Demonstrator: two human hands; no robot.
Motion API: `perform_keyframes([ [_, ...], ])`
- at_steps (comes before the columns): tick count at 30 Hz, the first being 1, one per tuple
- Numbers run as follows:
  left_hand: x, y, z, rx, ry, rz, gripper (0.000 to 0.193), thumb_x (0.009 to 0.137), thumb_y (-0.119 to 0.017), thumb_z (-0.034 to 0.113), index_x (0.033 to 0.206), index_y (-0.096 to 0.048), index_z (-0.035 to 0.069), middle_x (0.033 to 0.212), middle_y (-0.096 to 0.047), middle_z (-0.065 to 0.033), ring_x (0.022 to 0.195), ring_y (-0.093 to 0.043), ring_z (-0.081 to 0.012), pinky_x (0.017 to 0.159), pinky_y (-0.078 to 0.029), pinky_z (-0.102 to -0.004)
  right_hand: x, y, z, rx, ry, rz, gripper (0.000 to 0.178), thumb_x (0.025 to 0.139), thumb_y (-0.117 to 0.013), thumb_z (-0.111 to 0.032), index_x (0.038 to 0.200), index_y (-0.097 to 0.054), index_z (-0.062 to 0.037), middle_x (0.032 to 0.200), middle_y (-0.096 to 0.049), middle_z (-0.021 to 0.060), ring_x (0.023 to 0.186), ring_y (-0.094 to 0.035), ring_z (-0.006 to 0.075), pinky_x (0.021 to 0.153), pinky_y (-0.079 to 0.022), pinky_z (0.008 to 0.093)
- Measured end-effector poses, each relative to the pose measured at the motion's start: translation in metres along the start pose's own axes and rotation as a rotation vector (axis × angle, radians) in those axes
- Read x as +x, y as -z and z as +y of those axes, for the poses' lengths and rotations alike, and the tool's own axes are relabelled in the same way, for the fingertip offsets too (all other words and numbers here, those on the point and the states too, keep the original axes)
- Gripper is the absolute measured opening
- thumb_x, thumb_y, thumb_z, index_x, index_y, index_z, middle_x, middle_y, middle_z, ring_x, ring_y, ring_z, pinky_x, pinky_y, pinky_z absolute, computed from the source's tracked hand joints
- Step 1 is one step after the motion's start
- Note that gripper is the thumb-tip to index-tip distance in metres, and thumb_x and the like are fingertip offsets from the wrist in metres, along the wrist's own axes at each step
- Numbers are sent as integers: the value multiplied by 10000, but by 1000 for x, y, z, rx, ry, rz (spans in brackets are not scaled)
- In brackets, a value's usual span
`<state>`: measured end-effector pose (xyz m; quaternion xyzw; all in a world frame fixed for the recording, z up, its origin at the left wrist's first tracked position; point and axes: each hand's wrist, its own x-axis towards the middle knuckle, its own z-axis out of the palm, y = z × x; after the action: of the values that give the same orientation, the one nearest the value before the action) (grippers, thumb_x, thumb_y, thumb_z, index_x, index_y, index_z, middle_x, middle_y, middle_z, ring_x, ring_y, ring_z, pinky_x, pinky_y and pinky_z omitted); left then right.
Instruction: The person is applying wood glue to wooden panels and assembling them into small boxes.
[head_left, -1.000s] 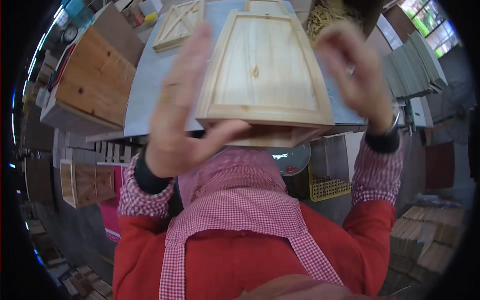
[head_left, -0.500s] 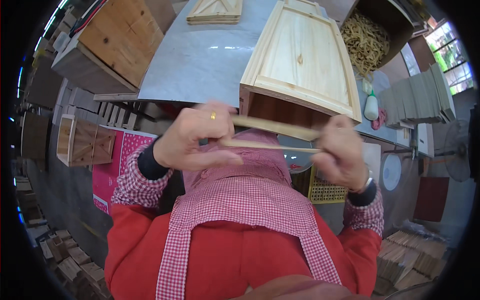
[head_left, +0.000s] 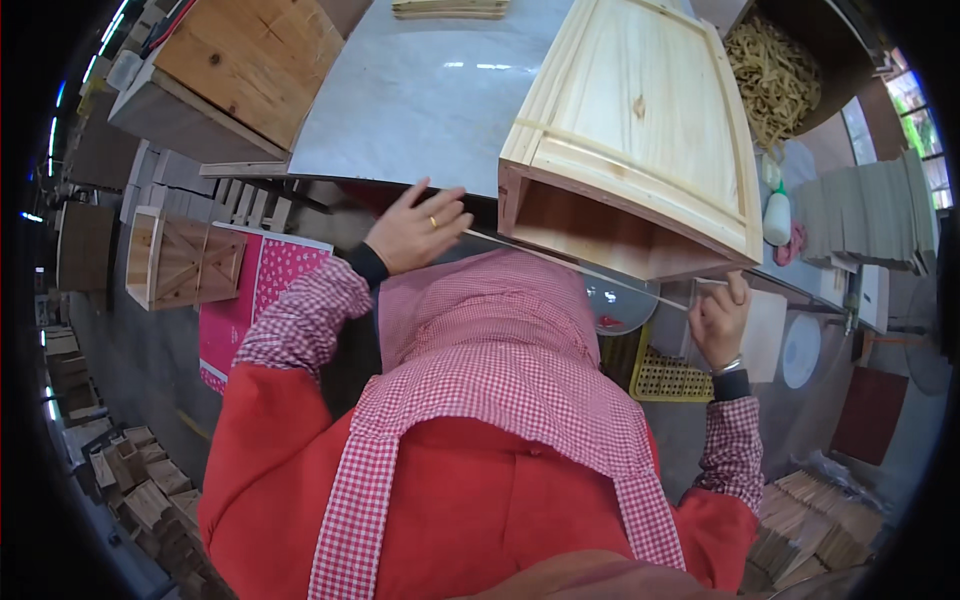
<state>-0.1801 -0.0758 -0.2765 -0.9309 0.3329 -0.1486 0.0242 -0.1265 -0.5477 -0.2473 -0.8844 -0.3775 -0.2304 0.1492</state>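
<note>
A pale wooden box (head_left: 640, 110) with a framed, tapering panel on top lies on the table, its open end toward me. A tan rubber band (head_left: 580, 267) is stretched in a thin line below that opening, between my two hands. Another strand seems to cross the top panel near the front rim. My left hand (head_left: 418, 228), with a gold ring, is left of the opening; the band runs to its fingers, which are fairly straight. At the box's right front corner, my right hand (head_left: 718, 318) has curled fingers on the band's other end.
The grey table (head_left: 420, 100) carries slatted wooden pieces (head_left: 450, 8) at the back. To the right are a bin of rubber bands (head_left: 770, 80), a glue bottle (head_left: 776, 216) and stacked grey boards (head_left: 865, 215). A yellow crate (head_left: 675, 378) sits below; a crate (head_left: 185, 258) is left.
My hands have moved apart, the left to the left and the right downward and right. The doubled band is now stretched at the box's front end. My view has shifted slightly.
</note>
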Motion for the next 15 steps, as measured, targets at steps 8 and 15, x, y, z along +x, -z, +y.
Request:
perform_keyframes([
  [8, -23, -65, 14, 188, 41, -128, 493, 885, -525, 270, 1343, -465, 96, 1357, -459, -54, 1369, -316, -176, 1083, -279, -539, -40, -76, 37, -214, -70, -178, 205, 695, -706, -89, 886, -646, -48, 1002, -637, 120, 1070, -548, 343, 916, -402, 501],
  [15, 18, -33, -4, 102, -91, -32, 460, 836, -584, 201, 1274, -531, 73, 1348, -487, -71, 1353, -358, -169, 1049, -360, -487, -5, -80, 65, -114, 13, 6, 327, 738, -715, -147, 1042, -650, -45, 1029, -647, 168, 971, -604, 371, 867, -459, 479],
])
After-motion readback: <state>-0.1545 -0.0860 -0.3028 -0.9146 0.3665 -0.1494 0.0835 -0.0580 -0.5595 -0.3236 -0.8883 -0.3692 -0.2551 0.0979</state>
